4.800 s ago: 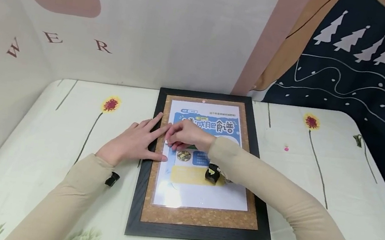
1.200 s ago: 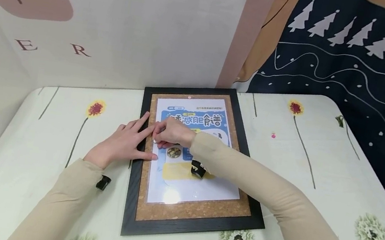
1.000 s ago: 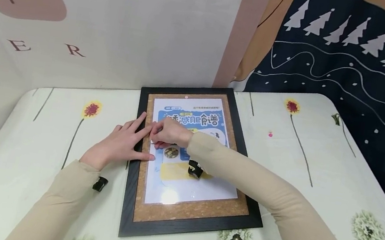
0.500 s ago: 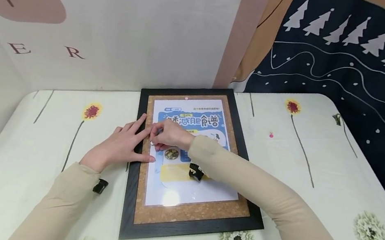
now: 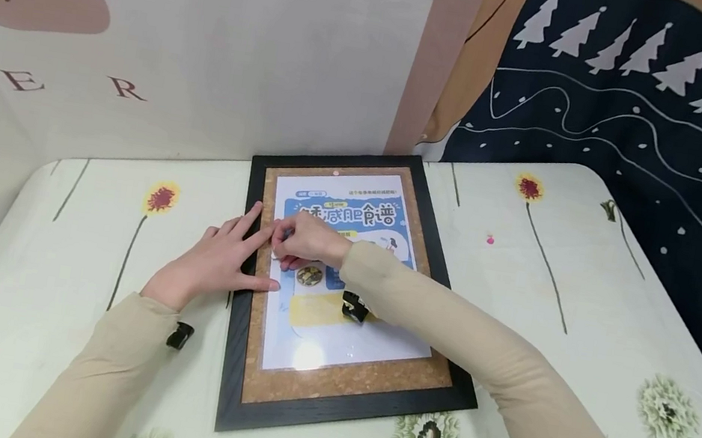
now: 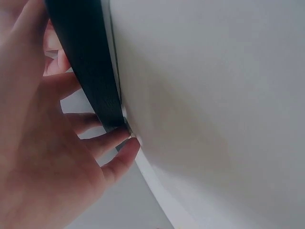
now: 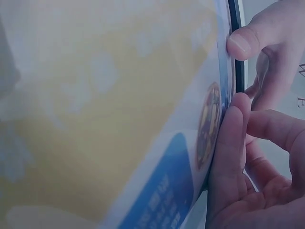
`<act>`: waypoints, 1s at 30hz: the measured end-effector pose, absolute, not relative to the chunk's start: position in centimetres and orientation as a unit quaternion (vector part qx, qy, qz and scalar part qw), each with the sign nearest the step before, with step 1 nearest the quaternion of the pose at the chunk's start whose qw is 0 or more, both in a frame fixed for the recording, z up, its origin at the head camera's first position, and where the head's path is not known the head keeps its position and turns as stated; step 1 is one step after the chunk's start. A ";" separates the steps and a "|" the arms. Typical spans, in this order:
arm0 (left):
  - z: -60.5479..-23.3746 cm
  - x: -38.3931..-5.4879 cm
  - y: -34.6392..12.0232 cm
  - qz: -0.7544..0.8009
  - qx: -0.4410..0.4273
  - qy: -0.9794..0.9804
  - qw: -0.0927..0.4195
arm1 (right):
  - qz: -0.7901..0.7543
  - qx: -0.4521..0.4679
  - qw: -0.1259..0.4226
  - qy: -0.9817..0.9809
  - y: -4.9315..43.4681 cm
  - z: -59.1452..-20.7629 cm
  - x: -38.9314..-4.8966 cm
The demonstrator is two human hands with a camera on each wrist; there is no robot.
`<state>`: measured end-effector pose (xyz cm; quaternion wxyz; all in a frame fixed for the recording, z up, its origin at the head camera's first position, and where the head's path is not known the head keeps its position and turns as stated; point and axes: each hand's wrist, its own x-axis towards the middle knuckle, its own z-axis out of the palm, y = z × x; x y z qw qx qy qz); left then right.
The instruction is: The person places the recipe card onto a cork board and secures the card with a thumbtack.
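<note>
A printed poster [image 5: 332,345] in a clear glossy sleeve lies on a black-framed cork board [image 5: 354,378]. My left hand [image 5: 215,263] rests with spread fingers over the board's left frame, its thumb tip on the poster's left edge. In the left wrist view, fingertips [image 6: 128,152] reach to the frame's outer side. My right hand [image 5: 310,239], fingers curled, pinches a small white push pin [image 5: 275,257] at the poster's left edge, close by the left index finger. The fingers largely hide the pin. One pale pin [image 5: 336,173] sits at the top of the cork.
A flower-patterned cloth [image 5: 522,396] covers the table beneath the board. Behind the table hangs a pale curtain [image 5: 237,20], with a dark tree-printed cloth [image 5: 611,121] at the right. A small pink spot [image 5: 490,239] shows right of the board. Black wrist cameras [image 5: 354,307] sit at both wrists.
The head view has turned, so the board appears further left and slightly tilted. Both hands keep their places on the board's left side, the right one still pinching at the poster's edge.
</note>
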<state>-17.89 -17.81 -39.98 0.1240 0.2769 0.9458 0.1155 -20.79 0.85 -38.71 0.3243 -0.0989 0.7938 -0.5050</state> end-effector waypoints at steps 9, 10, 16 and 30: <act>-40.1 -18.1 -17.8 0.115 0.279 0.945 0.124 | -0.496 -0.107 0.331 0.796 0.9 -38.5 -20.9; -40.1 -18.1 -17.8 0.114 0.280 0.945 0.124 | -0.494 -0.108 0.331 0.797 0.9 -38.5 -20.9; -40.1 -18.1 -17.8 0.113 0.279 0.945 0.126 | -0.487 -0.103 0.332 0.802 0.8 -38.4 -20.8; -39.8 -17.9 -17.6 0.116 0.278 0.945 0.130 | -0.418 -0.140 0.291 0.849 0.1 -38.4 -20.5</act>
